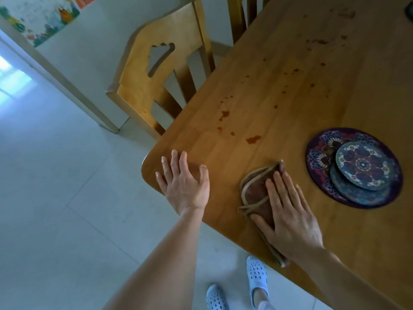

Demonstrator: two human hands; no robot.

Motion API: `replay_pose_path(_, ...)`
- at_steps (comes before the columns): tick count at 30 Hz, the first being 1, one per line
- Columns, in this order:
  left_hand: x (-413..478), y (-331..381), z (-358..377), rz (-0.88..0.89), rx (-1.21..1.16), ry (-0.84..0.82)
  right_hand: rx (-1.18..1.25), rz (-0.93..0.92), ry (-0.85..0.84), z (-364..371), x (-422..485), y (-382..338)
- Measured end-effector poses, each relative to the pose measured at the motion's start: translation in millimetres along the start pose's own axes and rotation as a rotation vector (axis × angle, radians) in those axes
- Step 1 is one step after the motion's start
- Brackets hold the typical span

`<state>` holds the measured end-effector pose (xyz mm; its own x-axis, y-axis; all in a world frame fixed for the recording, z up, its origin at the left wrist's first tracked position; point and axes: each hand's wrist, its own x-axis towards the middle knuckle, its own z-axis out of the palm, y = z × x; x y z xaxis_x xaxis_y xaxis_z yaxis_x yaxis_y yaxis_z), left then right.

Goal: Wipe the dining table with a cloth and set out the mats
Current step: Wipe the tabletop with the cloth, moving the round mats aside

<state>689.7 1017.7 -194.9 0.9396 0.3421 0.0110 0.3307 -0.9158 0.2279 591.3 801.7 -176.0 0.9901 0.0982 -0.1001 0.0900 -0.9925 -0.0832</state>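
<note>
So the folded brown cloth with tan edging point(254, 193) sits near the front edge of the wooden table point(290, 86), right hand point(288, 215) pressing it flat, grip released, and left hand point(185, 184) is braced open on the corner. I'd push in overlapping strokes up through the reddish splatters point(253, 139), skirting the stack of round patterned mats point(362, 164) beside it.

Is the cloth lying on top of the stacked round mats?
No, the cloth lies folded on the bare wooden table under the flat right hand, apart from the round mats.
</note>
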Motion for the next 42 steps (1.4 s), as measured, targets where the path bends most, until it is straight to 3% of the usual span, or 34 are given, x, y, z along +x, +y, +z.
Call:
replay_pose_path(9,-3,10,-7,-0.042,-0.083,0.025,0.292,0.45,0.216,-14,146,4)
replay_pose_path(11,-2,9,-9,-0.036,-0.102,0.033,0.29,0.4,0.184,-15,174,-10)
replay_pose_path(15,-2,8,-11,-0.031,-0.115,0.025,0.211,0.11,0.119,-14,182,-41)
replay_pose_path(24,-3,4,-9,-0.016,-0.099,-0.002,0.268,-0.344,-0.008,-9,89,-23)
replay_pose_path(27,-3,4,-10,-0.023,-0.099,0.004,0.317,-0.274,0.075,-11,80,1)
replay_pose_path(34,-3,10,-13,-0.04,-0.144,0.029,0.32,0.134,0.195,-13,153,12)
replay_pose_path(37,-3,10,-13,-0.044,-0.14,0.024,0.369,0.127,0.22,-15,197,0)
replay_pose_path(42,0,7,-12,-0.032,-0.142,0.027,0.412,-0.034,0.153,-15,236,-48)
